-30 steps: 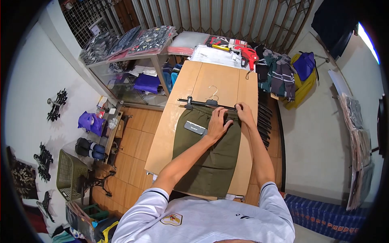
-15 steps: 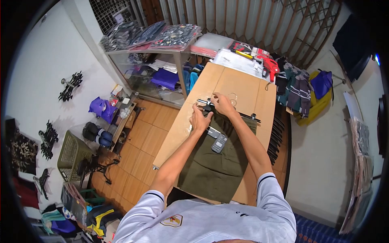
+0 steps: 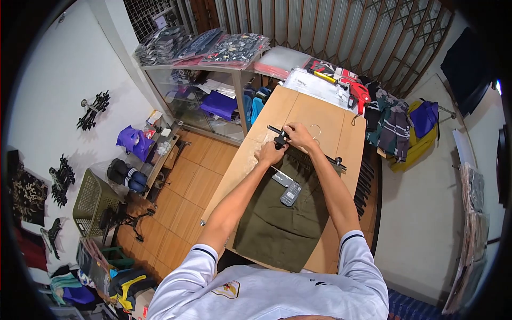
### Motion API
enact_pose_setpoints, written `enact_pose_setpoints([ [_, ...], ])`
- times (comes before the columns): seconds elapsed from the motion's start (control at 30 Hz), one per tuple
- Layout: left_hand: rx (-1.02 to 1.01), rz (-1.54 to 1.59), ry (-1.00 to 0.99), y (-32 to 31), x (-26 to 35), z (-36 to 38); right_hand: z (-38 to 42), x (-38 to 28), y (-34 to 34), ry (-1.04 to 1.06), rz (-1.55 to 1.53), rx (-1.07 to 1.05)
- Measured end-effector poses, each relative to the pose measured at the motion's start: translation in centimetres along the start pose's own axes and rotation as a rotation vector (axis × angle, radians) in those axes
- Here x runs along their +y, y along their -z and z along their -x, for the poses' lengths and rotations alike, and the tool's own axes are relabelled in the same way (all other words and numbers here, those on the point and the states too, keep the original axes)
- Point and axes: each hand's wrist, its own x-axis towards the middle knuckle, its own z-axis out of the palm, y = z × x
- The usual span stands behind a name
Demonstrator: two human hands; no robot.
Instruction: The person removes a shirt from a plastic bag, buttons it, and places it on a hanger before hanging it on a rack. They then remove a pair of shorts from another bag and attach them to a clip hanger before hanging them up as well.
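Observation:
Olive-green trousers (image 3: 282, 224) lie on the wooden table (image 3: 309, 106), their waistband toward the far side. A black clip hanger (image 3: 338, 162) runs along the waistband, its hook on the tabletop. My left hand (image 3: 271, 153) is closed at the left clip and the waistband corner. My right hand (image 3: 298, 136) has its fingers closed on the same clip of the hanger, from above. Grey tags (image 3: 290, 193) rest on the trousers below the waistband.
A red tag gun (image 3: 358, 95) and white papers (image 3: 314, 84) lie at the table's far end. A glass cabinet (image 3: 238, 101) holding folded garments stands at the far left. Several black hangers (image 3: 362, 184) hang by the right edge. A green basket (image 3: 92, 205) stands at the left.
My left hand's fingers have closed and moved slightly right around the left clip. The hanger's left end has tilted, and the tags have shifted slightly right.

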Motion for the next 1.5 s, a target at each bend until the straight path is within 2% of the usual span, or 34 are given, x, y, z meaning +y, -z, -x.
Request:
enact_pose_setpoints([
  [0.03,0.001,0.033,-0.039,-0.5,-0.8,-0.6,-0.1,0.3,0.2,0.026,0.053,0.005],
  [0.13,-0.071,0.241,-0.09,-1.9,-3.8,-2.7,-0.1,1.0,-0.1,0.138,0.083,0.199],
  [0.23,-0.074,0.286,-0.079,-1.2,-4.5,-2.5,0.0,0.5,0.1,0.113,0.07,0.252],
  [0.37,-0.084,0.54,-0.136,0.3,-3.5,-0.4,0.6,-0.5,0.2,0.049,0.062,0.282],
  [0.57,-0.016,0.648,-0.148,-0.3,-4.4,-0.6,0.4,0.4,0.2,0.005,0.029,0.203],
  [0.63,-0.004,0.622,-0.132,-0.4,-4.5,-0.7,0.3,1.1,-0.3,-0.069,-0.054,0.169],
  [0.83,0.038,0.575,-0.122,-0.2,-4.3,-0.6,-0.4,2.3,0.9,0.03,0.008,0.207],
  [1.13,0.055,0.56,-0.011,0.3,-3.4,-0.5,0.8,1.2,0.8,-0.029,-0.017,0.117],
  [1.23,0.05,0.585,0.084,1.1,-2.4,-0.1,0.4,2.0,0.7,0.103,0.093,0.102],
  [1.33,0.019,0.593,0.13,1.4,-2.2,-0.4,0.9,2.0,0.2,0.056,0.099,0.103],
  [1.5,-0.022,0.64,0.118,1.0,-2.6,-0.6,1.8,1.7,0.5,0.117,0.176,0.109],
])
